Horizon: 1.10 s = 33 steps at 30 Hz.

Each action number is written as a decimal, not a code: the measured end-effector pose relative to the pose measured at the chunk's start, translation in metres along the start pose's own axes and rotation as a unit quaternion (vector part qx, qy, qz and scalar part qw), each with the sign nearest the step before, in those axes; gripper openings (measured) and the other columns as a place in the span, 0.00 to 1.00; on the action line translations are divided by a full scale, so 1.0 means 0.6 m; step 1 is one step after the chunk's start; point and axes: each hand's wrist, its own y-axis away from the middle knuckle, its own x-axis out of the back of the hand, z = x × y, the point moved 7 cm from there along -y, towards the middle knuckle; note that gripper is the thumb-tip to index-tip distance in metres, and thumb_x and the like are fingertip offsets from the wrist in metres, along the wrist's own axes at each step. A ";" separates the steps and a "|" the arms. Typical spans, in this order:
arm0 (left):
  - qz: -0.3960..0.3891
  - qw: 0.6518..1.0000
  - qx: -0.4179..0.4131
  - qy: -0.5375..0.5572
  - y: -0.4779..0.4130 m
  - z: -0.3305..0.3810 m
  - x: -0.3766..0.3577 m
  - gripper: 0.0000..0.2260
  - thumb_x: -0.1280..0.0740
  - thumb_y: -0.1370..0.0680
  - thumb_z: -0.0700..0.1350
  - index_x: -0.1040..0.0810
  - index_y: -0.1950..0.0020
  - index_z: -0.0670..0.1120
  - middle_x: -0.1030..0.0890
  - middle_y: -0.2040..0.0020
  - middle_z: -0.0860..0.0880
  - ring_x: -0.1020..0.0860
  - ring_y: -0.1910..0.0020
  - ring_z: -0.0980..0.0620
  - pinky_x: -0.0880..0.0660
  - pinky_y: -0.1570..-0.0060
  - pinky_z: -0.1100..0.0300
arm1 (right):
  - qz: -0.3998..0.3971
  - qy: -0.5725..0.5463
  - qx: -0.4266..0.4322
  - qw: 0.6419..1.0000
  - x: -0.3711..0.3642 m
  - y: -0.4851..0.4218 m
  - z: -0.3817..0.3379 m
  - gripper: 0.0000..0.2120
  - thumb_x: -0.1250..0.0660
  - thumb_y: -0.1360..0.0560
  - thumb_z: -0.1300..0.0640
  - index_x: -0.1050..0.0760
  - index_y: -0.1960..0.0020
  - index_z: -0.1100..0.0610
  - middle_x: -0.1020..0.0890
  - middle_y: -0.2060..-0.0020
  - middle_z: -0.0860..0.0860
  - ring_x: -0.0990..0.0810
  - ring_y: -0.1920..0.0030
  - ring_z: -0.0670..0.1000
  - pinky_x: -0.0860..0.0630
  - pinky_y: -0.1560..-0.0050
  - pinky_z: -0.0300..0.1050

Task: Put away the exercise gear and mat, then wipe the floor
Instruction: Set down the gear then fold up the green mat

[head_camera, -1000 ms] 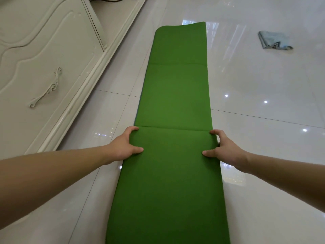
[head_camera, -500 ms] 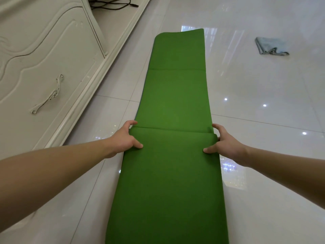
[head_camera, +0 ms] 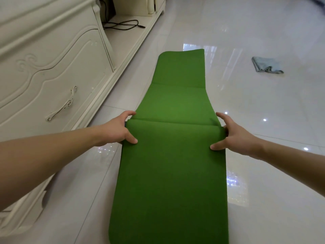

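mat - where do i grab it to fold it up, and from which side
Take the raised fold at both long edges of the mat, one hand from each side, thumb on top, as the left hand and right hand do. It looks wide and limp, so a one-sided grip would likely let it sag.

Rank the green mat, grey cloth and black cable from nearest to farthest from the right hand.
1. Green mat: its right edge is gripped by the right hand.
2. Grey cloth: on the floor, ahead and right.
3. Black cable: on the cabinet shelf, far left.
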 end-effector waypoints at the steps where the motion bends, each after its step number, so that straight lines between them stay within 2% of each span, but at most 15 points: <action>1: 0.002 1.000 -0.003 -0.006 0.004 0.004 0.003 0.46 0.24 0.33 0.28 0.39 0.25 0.57 0.20 0.44 0.43 0.17 0.50 0.42 0.18 0.53 0.46 | 0.000 0.011 0.004 1.000 0.004 0.003 -0.007 0.52 0.23 0.34 0.68 0.50 0.23 0.42 0.23 0.48 0.49 0.18 0.52 0.47 0.24 0.58 0.36; 5: 0.019 0.999 -0.015 -0.031 0.016 0.010 0.014 0.49 0.21 0.37 0.28 0.38 0.24 0.54 0.20 0.44 0.46 0.17 0.49 0.43 0.18 0.52 0.48 | -0.003 0.068 0.020 0.997 0.012 0.010 -0.023 0.54 0.22 0.36 0.66 0.50 0.22 0.42 0.25 0.47 0.46 0.19 0.50 0.48 0.23 0.51 0.42; 8: 0.043 0.997 -0.039 -0.060 0.025 0.021 0.022 0.46 0.19 0.40 0.30 0.32 0.27 0.51 0.19 0.46 0.48 0.17 0.50 0.47 0.18 0.54 0.53 | 0.019 0.095 0.035 0.995 0.021 0.014 -0.031 0.54 0.20 0.38 0.64 0.48 0.22 0.44 0.25 0.47 0.44 0.20 0.49 0.47 0.24 0.49 0.43; 11: 0.079 0.991 -0.065 -0.082 0.033 0.038 0.034 0.39 0.18 0.41 0.31 0.27 0.34 0.50 0.18 0.49 0.51 0.18 0.52 0.51 0.21 0.56 0.58 | 0.057 0.106 0.056 0.991 0.035 0.018 -0.049 0.51 0.19 0.39 0.63 0.41 0.24 0.47 0.25 0.46 0.45 0.21 0.50 0.46 0.25 0.52 0.40; 14: 0.119 0.985 -0.090 -0.082 0.038 0.052 0.047 0.38 0.17 0.42 0.34 0.26 0.36 0.51 0.19 0.49 0.52 0.19 0.52 0.52 0.21 0.57 0.57 | 0.091 0.111 0.078 0.987 0.049 0.018 -0.066 0.45 0.18 0.40 0.62 0.35 0.28 0.48 0.23 0.48 0.45 0.22 0.52 0.41 0.27 0.58 0.36; 17: 0.141 0.981 -0.107 -0.080 0.044 0.059 0.050 0.36 0.17 0.41 0.35 0.26 0.38 0.53 0.20 0.51 0.53 0.20 0.54 0.53 0.22 0.60 0.57 | 0.115 0.117 0.084 0.983 0.058 0.019 -0.070 0.38 0.18 0.41 0.60 0.29 0.35 0.49 0.21 0.51 0.44 0.21 0.54 0.42 0.26 0.61 0.37; 21: 0.156 0.977 -0.123 -0.083 0.045 0.052 0.049 0.33 0.16 0.41 0.37 0.25 0.41 0.51 0.19 0.50 0.52 0.20 0.52 0.52 0.22 0.55 0.55 | 0.141 0.119 0.098 0.978 0.059 0.023 -0.065 0.31 0.18 0.42 0.60 0.26 0.43 0.49 0.20 0.54 0.46 0.21 0.56 0.44 0.27 0.62 0.39; 23: 0.168 0.972 -0.132 -0.094 0.046 0.049 0.052 0.31 0.16 0.41 0.39 0.24 0.43 0.51 0.23 0.47 0.51 0.22 0.51 0.52 0.23 0.53 0.55 | 0.150 0.111 0.108 0.977 0.058 0.023 -0.062 0.30 0.18 0.42 0.60 0.26 0.45 0.49 0.21 0.53 0.47 0.23 0.55 0.45 0.28 0.61 0.40; 25: 0.164 0.973 -0.137 -0.085 0.044 0.048 0.054 0.31 0.16 0.41 0.38 0.24 0.42 0.51 0.25 0.44 0.52 0.23 0.48 0.52 0.24 0.52 0.55 | 0.159 0.109 0.115 0.974 0.058 0.022 -0.059 0.30 0.17 0.42 0.60 0.26 0.45 0.49 0.26 0.49 0.49 0.25 0.53 0.45 0.29 0.58 0.39; 27: 0.130 0.982 -0.132 -0.036 0.044 0.045 0.048 0.31 0.18 0.39 0.34 0.25 0.41 0.51 0.22 0.46 0.51 0.21 0.49 0.51 0.22 0.54 0.56 | 0.153 0.080 0.114 0.978 0.058 0.019 -0.052 0.30 0.17 0.42 0.62 0.26 0.45 0.49 0.30 0.45 0.48 0.25 0.50 0.47 0.26 0.53 0.41; 30: 0.094 0.987 -0.127 0.003 0.041 0.042 0.041 0.27 0.21 0.36 0.30 0.26 0.43 0.49 0.19 0.50 0.46 0.19 0.51 0.47 0.21 0.58 0.57 | 0.103 0.009 0.108 0.989 0.053 0.016 -0.047 0.29 0.19 0.41 0.66 0.26 0.47 0.50 0.28 0.39 0.43 0.23 0.47 0.47 0.25 0.54 0.43; 33: 0.086 0.988 -0.127 0.017 0.038 0.039 0.042 0.26 0.21 0.36 0.30 0.25 0.44 0.49 0.19 0.50 0.44 0.18 0.50 0.46 0.21 0.57 0.56 | 0.071 -0.022 0.109 0.991 0.050 0.015 -0.045 0.26 0.20 0.40 0.69 0.27 0.49 0.52 0.19 0.53 0.49 0.21 0.53 0.49 0.26 0.57 0.45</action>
